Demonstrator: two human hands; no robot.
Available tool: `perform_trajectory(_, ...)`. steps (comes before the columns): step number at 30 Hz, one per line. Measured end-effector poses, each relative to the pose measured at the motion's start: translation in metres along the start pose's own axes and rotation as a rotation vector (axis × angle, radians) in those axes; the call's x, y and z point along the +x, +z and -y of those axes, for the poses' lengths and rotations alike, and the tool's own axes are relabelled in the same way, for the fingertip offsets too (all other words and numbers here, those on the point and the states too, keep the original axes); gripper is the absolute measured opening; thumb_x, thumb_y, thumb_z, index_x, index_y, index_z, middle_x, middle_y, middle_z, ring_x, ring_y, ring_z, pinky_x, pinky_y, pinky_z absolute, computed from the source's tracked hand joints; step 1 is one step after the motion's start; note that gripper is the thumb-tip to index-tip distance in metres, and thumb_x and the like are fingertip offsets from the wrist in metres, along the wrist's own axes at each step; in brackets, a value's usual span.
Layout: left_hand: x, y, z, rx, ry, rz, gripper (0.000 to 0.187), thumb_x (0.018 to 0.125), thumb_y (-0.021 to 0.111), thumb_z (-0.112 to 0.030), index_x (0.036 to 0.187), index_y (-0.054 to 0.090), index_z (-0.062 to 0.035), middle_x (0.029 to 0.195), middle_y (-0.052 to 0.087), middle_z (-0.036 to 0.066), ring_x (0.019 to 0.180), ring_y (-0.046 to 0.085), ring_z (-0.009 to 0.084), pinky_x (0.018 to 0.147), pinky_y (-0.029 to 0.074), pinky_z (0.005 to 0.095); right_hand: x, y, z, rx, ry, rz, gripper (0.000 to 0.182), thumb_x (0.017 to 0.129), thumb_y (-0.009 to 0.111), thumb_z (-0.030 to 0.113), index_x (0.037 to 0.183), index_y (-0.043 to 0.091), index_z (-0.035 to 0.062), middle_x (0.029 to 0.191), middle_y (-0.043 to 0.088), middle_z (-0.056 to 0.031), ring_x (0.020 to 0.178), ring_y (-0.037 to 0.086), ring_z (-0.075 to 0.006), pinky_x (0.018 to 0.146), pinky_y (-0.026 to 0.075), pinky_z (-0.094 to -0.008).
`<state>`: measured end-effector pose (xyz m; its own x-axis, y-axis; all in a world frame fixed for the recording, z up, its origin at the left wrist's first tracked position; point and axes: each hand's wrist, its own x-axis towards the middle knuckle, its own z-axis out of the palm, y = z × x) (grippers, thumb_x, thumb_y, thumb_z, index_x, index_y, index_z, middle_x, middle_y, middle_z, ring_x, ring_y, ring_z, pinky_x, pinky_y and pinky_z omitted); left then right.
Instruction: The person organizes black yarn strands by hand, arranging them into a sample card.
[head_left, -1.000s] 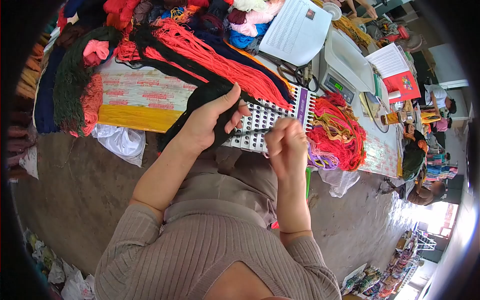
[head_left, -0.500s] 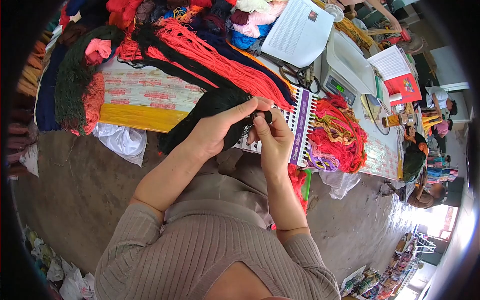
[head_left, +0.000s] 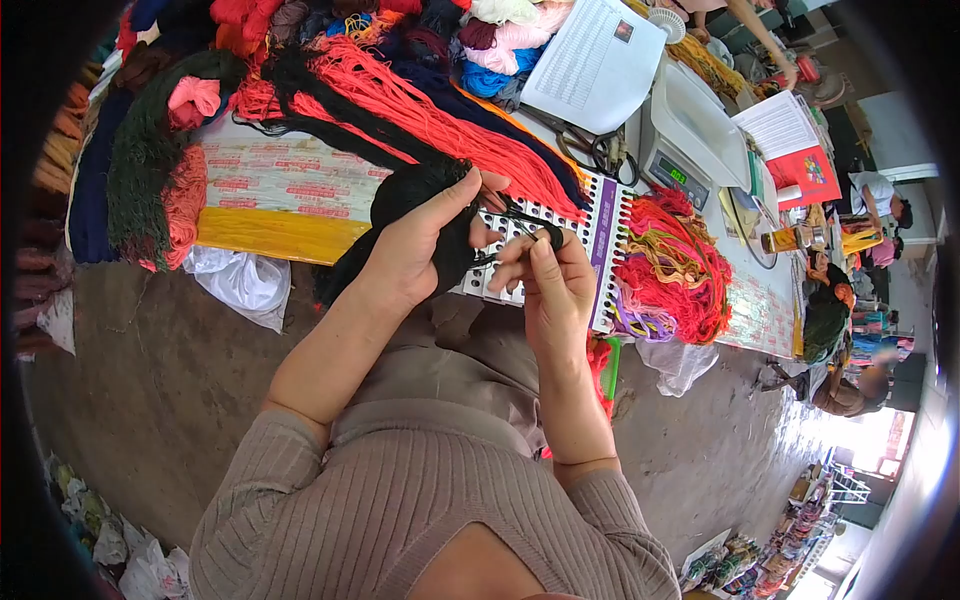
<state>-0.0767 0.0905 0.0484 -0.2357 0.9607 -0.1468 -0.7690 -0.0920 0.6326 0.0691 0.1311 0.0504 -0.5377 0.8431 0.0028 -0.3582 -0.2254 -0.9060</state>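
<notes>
My left hand [head_left: 415, 250] grips a thick hank of black yarn [head_left: 405, 195] that trails back onto the table. My right hand [head_left: 548, 285] pinches a thin black strand [head_left: 540, 232] drawn from that hank, just above a white punched thread card [head_left: 590, 235] with rows of holes and a purple strip. Both hands are close together over the card's near edge. Red, yellow and pink threads [head_left: 670, 265] hang in a bunch from the card's right side.
Orange-red skeins [head_left: 430, 115], dark green yarn [head_left: 140, 160] and more coloured hanks cover the table [head_left: 270, 195]. A printed sheet [head_left: 595, 60], scissors [head_left: 600, 150], a weighing scale [head_left: 690, 140] and a red booklet [head_left: 810, 170] lie behind. Another person crouches on the floor at right [head_left: 850, 385].
My right hand moved up from the card's edge to meet the left at the black hank, then drew a short strand out to the right.
</notes>
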Motion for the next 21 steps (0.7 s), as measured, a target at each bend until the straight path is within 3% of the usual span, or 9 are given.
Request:
perform_trajectory(4,0.001,-0.001,-0.006,0.156,0.112,-0.008,0.03,0.093,0.048,-0.024,0.102,0.059,0.0026,0.069,0.053,0.001,0.051,0.038,0.0049,0.054,0.038,0.0197,-0.005,-0.017,0.01,-0.326,0.332,0.277,0.014,0.09,0.055,0.013,0.084,0.054,0.0001,0.067,0.052,-0.0033,0.056,0.05,-0.0091,0.05,0.039,-0.0228)
perform_trajectory(6,-0.003,-0.011,-0.019,0.298,-0.017,0.108,0.029,0.093,0.049,-0.027,0.095,0.061,-0.0007,0.06,0.045,-0.004,0.049,0.037,0.0033,0.051,0.033,0.0185,-0.01,-0.02,0.018,-0.741,0.033,0.225,0.011,0.089,0.055,0.01,0.086,0.053,-0.0004,0.067,0.052,-0.0032,0.06,0.051,-0.009,0.053,0.041,-0.024)
perform_trajectory(7,-0.008,-0.011,-0.025,0.365,-0.017,0.061,0.028,0.092,0.052,-0.029,0.083,0.06,-0.0031,0.049,0.035,-0.006,0.042,0.03,0.0026,0.043,0.028,0.02,-0.01,-0.025,0.024,-0.658,-0.036,0.138,0.009,0.089,0.053,0.007,0.09,0.053,-0.0015,0.073,0.054,-0.0049,0.063,0.053,-0.0105,0.057,0.043,-0.0243)
perform_trajectory(10,-0.006,-0.071,-0.046,-0.041,-0.245,0.069,0.031,0.092,0.053,-0.03,0.073,0.055,-0.0059,0.048,0.031,-0.008,0.037,0.025,0.0017,0.038,0.021,0.0198,0.004,-0.054,0.06,-0.925,-0.501,-0.006,0.006,0.085,0.049,-0.001,0.089,0.053,-0.0001,0.091,0.058,-0.0104,0.077,0.055,-0.0186,0.069,0.045,-0.0296)
perform_trajectory(11,-0.008,-0.088,-0.056,-0.11,-0.17,0.004,0.029,0.092,0.052,-0.029,0.073,0.054,-0.0067,0.048,0.031,-0.009,0.036,0.025,0.0018,0.037,0.021,0.0194,0.005,-0.066,0.071,-0.852,-0.532,-0.066,0.01,0.088,0.05,0.008,0.092,0.055,-0.0001,0.098,0.06,-0.0123,0.086,0.057,-0.0208,0.077,0.045,-0.0317)
perform_trajectory(14,-0.018,-0.164,-0.092,-0.319,-0.023,0.006,0.02,0.094,0.045,-0.015,0.076,0.049,-0.007,0.05,0.03,-0.007,0.037,0.027,0.0028,0.037,0.023,0.0204,0.003,-0.102,0.11,0.142,-0.382,-0.017,0.027,0.091,0.052,0.023,0.1,0.054,-0.0017,0.106,0.058,-0.0158,0.104,0.056,-0.0289,0.097,0.041,-0.0478)
perform_trajectory(16,-0.042,-0.21,-0.118,-0.362,0.114,-0.13,0.019,0.093,0.042,-0.009,0.075,0.047,-0.0058,0.052,0.032,-0.005,0.039,0.029,0.004,0.04,0.026,0.02,0.004,-0.118,0.144,0.827,-0.243,0.157,0.012,0.092,0.047,0.013,0.089,0.05,0.0015,0.087,0.051,-0.0075,0.084,0.052,-0.018,0.075,0.043,-0.0327)
perform_trajectory(20,-0.101,-0.315,-0.178,-0.356,0.285,-0.277,0.021,0.091,0.046,-0.008,0.07,0.046,-0.0064,0.051,0.033,-0.004,0.04,0.03,0.0056,0.046,0.029,0.0203,0.009,-0.183,0.203,0.407,-0.296,0.023,0.019,0.096,0.043,0.017,0.088,0.042,-0.0002,0.083,0.044,-0.0051,0.067,0.037,-0.0126,0.06,0.032,-0.0253)
perform_trajectory(21,-0.114,-0.308,-0.187,-0.254,0.436,-0.518,0.024,0.09,0.047,-0.007,0.066,0.044,-0.0072,0.05,0.033,-0.004,0.04,0.03,0.0061,0.046,0.029,0.02,0.012,-0.211,0.222,0.338,-0.293,0.004,0.02,0.096,0.043,0.018,0.089,0.043,-0.0012,0.084,0.044,-0.0054,0.067,0.037,-0.0121,0.059,0.032,-0.0243)
